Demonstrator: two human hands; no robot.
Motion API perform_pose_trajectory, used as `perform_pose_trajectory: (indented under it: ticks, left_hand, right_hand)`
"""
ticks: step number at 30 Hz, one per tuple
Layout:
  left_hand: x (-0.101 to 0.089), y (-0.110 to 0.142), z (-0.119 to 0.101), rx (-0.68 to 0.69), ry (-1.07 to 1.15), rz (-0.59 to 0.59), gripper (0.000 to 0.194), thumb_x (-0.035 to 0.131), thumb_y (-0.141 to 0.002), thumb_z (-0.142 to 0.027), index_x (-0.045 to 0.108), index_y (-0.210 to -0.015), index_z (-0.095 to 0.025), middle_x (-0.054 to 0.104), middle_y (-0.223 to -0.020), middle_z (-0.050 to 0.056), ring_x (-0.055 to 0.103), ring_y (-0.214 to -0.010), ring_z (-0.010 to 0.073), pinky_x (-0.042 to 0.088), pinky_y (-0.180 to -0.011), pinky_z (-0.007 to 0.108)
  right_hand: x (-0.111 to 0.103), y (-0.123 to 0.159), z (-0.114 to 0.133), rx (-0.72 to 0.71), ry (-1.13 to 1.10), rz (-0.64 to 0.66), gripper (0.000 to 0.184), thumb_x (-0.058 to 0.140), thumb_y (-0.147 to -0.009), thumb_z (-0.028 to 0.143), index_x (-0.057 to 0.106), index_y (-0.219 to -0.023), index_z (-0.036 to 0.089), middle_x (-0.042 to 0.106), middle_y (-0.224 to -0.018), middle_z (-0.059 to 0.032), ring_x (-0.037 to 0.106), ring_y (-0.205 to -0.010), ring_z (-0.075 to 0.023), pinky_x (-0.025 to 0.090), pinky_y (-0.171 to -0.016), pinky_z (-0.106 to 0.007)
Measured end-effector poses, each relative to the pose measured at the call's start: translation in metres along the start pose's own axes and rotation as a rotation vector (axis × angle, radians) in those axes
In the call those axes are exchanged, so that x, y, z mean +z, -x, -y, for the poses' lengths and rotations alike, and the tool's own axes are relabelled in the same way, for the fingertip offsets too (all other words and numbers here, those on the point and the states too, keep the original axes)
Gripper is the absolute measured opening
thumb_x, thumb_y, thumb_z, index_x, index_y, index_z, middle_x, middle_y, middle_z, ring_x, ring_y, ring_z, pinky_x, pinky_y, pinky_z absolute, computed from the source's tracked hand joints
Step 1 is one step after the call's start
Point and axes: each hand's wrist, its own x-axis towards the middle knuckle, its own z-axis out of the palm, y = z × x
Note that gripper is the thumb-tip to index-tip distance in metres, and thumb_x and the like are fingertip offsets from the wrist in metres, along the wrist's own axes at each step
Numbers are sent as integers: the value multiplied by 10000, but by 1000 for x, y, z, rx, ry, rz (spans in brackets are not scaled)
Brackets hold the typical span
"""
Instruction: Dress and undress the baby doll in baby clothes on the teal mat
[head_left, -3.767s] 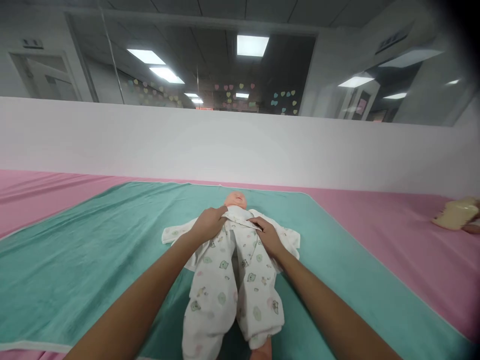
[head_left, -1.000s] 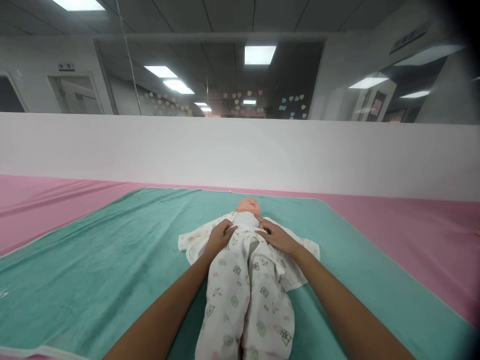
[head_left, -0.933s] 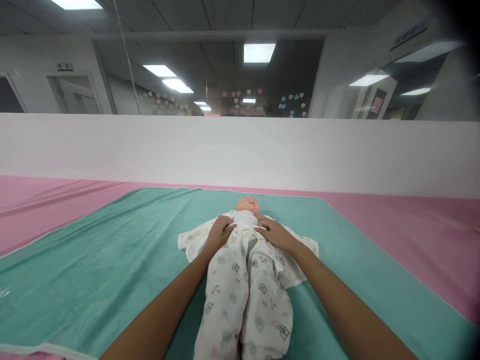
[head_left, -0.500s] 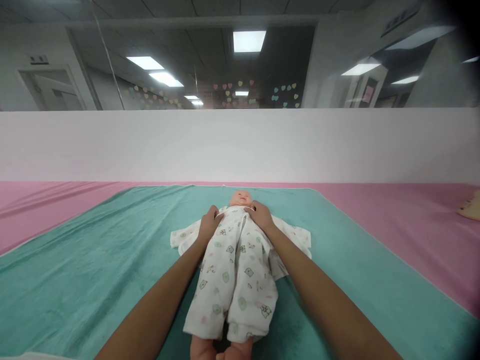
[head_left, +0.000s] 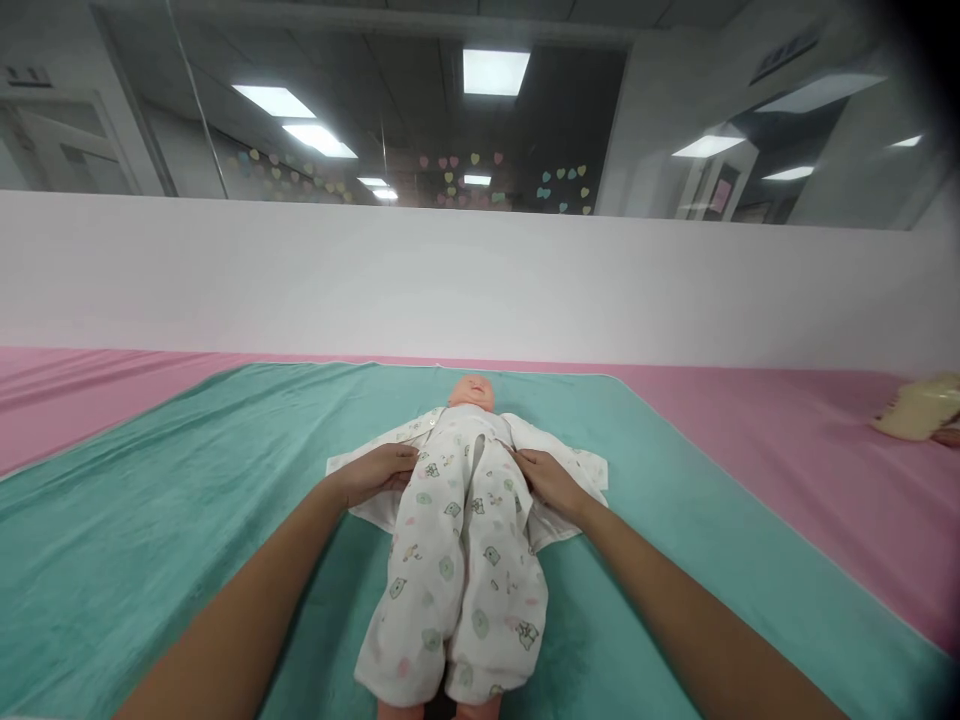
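Note:
A baby doll (head_left: 473, 391) lies on its back, head away from me, feet toward me. It wears white printed trousers (head_left: 450, 560) pulled high up the body. A white long-sleeved top (head_left: 559, 448) spreads out to both sides beneath it. My left hand (head_left: 379, 472) is closed at the left side of the trousers, its fingertips partly hidden by the cloth. On the opposite side my right hand (head_left: 553, 482) pinches the trousers' edge below the waist. The doll's lower legs show at the bottom of the view.
Under the doll is a teal cloth (head_left: 187, 520) laid over a pink cover (head_left: 757, 430). A white wall panel (head_left: 450, 280) runs across the back, with reflective glass above it. A pale yellow object (head_left: 916, 408) is at the right, with part of someone's hand (head_left: 949, 438) beside it.
Both my hands have moved from the waist near the doll's chest down to the sides of the trousers. More of the pale yellow object shows at the right.

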Motion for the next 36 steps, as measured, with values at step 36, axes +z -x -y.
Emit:
perform_pose_trajectory:
  ticks: [36]
  left_hand:
    - [56,-2,7,95,156,-130,200,663,-644,-307,639,-723,-125,611,-631,39,553,-595,164,423,-545,269]
  right_hand:
    - [0,-6,-14,37,-659,-4,278,636,-575,179,359,-600,182,330,-563,71,247,-487,-58,204,-444,-210]
